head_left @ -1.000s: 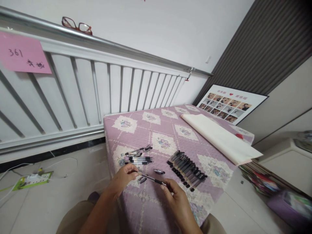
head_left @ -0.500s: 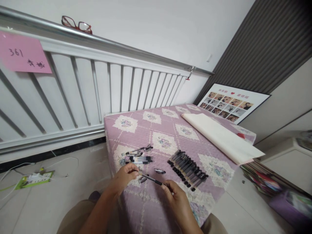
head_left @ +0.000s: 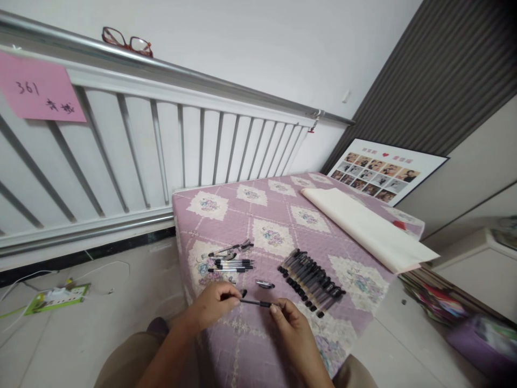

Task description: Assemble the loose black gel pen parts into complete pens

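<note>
A slim dark pen (head_left: 254, 303) spans the gap between my two hands, low over the patterned cloth. My left hand (head_left: 216, 305) pinches its left end, and my right hand (head_left: 290, 323) grips the right end, by the black grip section. One pen cap (head_left: 265, 284) lies just beyond the pen. Another dark cap (head_left: 243, 293) shows partly beside my left fingertips. Behind my left hand is a loose group of pen parts (head_left: 232, 264), with thin barrels and caps. Capped pens (head_left: 311, 279) lie side by side in a row to the right.
A purple flowered cloth (head_left: 238, 215) covers the low bed-like surface. A folded cream sheet (head_left: 359, 226) lies at its right side, near a photo board (head_left: 388, 170). A white radiator (head_left: 210, 140) runs behind, with glasses (head_left: 127, 42) on its pipe. A power strip (head_left: 56, 298) sits on the floor.
My left hand has shifted slightly right and down, closer to my right hand. The pen has turned to lie more level, and less of it shows between the hands.
</note>
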Demonstrator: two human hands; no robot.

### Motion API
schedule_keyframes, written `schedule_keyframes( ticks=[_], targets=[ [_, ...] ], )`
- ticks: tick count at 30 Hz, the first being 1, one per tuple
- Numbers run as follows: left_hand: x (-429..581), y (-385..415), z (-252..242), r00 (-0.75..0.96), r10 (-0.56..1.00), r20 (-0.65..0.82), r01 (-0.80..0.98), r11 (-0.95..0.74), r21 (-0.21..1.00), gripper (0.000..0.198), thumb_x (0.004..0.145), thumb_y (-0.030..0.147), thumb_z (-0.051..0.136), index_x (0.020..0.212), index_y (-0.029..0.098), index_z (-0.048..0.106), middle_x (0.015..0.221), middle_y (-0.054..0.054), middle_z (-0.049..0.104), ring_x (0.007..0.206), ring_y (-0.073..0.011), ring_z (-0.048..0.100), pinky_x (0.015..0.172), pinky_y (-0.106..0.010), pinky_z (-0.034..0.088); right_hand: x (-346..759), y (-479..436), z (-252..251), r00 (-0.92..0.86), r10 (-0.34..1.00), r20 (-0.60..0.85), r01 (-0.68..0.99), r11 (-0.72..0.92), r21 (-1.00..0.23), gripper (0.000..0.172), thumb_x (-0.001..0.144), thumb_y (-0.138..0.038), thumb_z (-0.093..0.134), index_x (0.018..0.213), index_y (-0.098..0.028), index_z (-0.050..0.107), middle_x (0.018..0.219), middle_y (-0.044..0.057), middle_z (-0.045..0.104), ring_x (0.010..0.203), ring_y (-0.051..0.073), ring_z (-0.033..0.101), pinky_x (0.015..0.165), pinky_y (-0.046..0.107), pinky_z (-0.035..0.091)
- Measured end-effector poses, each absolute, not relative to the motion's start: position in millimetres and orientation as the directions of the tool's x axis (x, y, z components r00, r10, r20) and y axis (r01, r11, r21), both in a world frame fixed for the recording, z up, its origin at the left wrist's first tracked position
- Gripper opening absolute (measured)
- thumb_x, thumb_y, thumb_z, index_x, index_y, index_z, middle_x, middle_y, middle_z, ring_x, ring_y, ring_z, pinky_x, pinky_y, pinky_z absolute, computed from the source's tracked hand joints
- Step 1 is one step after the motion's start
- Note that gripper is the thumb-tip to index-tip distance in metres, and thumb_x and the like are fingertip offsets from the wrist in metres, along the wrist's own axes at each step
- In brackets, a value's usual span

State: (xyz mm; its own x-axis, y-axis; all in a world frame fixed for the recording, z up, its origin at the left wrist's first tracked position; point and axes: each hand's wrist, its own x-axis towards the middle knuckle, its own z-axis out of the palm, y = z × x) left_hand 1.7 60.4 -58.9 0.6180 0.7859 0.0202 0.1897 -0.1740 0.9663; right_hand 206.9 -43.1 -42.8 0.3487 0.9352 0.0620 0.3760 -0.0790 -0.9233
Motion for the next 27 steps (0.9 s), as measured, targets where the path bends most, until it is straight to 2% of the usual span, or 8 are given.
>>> schedule_keyframes(
  ticks=[4, 7, 11, 15, 21, 24, 27],
  targets=[
    [2, 59, -56, 0.606, 0.795, 0.026, 0.203, -0.186, 0.961, 0.018, 0.075, 0.026, 0.058, 0.083, 0.022, 0.073, 0.082, -0.002, 0.07, 0.08, -0.0193, 0.061, 0.073, -0.027, 0.041, 206, -41, -44, 0.367, 0.928, 0.067, 0.391, -0.089, -0.916, 0.031, 0.08, -0.049, 0.058, 0.081, -0.02, 0.067, 0.072, 0.003, 0.066, 0.069, 0.019, 0.06, 0.064, 0.028, 0.048],
    [0, 66, -66, 0.479, 0.878, -0.009, 0.148, -0.07, 0.986, 0.018, 0.076, 0.033, 0.058, 0.081, 0.02, 0.07, 0.073, 0.0, 0.064, 0.07, -0.0161, 0.056, 0.065, -0.025, 0.039, 214, -40, -50, 0.462, 0.884, 0.072, 0.383, -0.126, -0.915, 0.037, 0.08, -0.051, 0.056, 0.094, -0.019, 0.069, 0.08, 0.005, 0.07, 0.075, 0.022, 0.063, 0.067, 0.03, 0.05],
    [1, 77, -80, 0.232, 0.967, -0.105, -0.131, 0.138, 0.982, 0.033, 0.071, 0.049, 0.063, 0.081, 0.018, 0.062, 0.061, 0.004, 0.053, 0.054, -0.01, 0.044, 0.054, -0.023, 0.033, 225, -41, -62, 0.504, 0.858, 0.1, 0.401, -0.129, -0.907, 0.035, 0.077, -0.049, 0.059, 0.089, -0.018, 0.069, 0.086, 0.007, 0.072, 0.082, 0.023, 0.066, 0.076, 0.034, 0.052],
    [2, 80, -77, 0.179, 0.97, -0.164, -0.306, 0.213, 0.928, 0.046, 0.063, 0.059, 0.069, 0.08, 0.018, 0.058, 0.063, 0.004, 0.052, 0.052, -0.0077, 0.041, 0.053, -0.022, 0.033, 225, -41, -72, 0.49, 0.862, 0.127, 0.448, -0.125, -0.885, 0.029, 0.076, -0.045, 0.059, 0.085, -0.019, 0.07, 0.085, 0.007, 0.073, 0.083, 0.024, 0.067, 0.078, 0.035, 0.053],
    [2, 78, -78, 0.187, 0.966, -0.178, -0.267, 0.224, 0.937, 0.046, 0.063, 0.058, 0.069, 0.082, 0.018, 0.058, 0.064, 0.004, 0.051, 0.054, -0.0087, 0.042, 0.055, -0.022, 0.034, 223, -31, -81, 0.474, 0.848, 0.235, 0.59, -0.108, -0.8, 0.031, 0.082, -0.042, 0.054, 0.093, -0.018, 0.069, 0.092, 0.009, 0.071, 0.088, 0.024, 0.065, 0.083, 0.038, 0.051],
    [2, 79, -85, 0.193, 0.967, -0.163, -0.236, 0.207, 0.949, 0.043, 0.066, 0.056, 0.067, 0.083, 0.018, 0.059, 0.064, 0.004, 0.052, 0.055, -0.0096, 0.044, 0.056, -0.023, 0.035, 225, -20, -84, 0.424, 0.832, 0.357, 0.694, -0.046, -0.718, 0.029, 0.085, -0.04, 0.052, 0.094, -0.018, 0.068, 0.094, 0.01, 0.069, 0.091, 0.024, 0.062, 0.087, 0.04, 0.049],
    [1, 78, -87, 0.203, 0.969, -0.137, -0.184, 0.176, 0.967, 0.036, 0.069, 0.052, 0.065, 0.082, 0.018, 0.061, 0.063, 0.005, 0.05, 0.057, -0.0102, 0.044, 0.057, -0.023, 0.034, 225, -8, -89, 0.364, 0.82, 0.442, 0.788, -0.019, -0.615, 0.031, 0.086, -0.038, 0.051, 0.105, -0.018, 0.065, 0.104, 0.011, 0.067, 0.1, 0.025, 0.058, 0.094, 0.045, 0.044]
  ],
)
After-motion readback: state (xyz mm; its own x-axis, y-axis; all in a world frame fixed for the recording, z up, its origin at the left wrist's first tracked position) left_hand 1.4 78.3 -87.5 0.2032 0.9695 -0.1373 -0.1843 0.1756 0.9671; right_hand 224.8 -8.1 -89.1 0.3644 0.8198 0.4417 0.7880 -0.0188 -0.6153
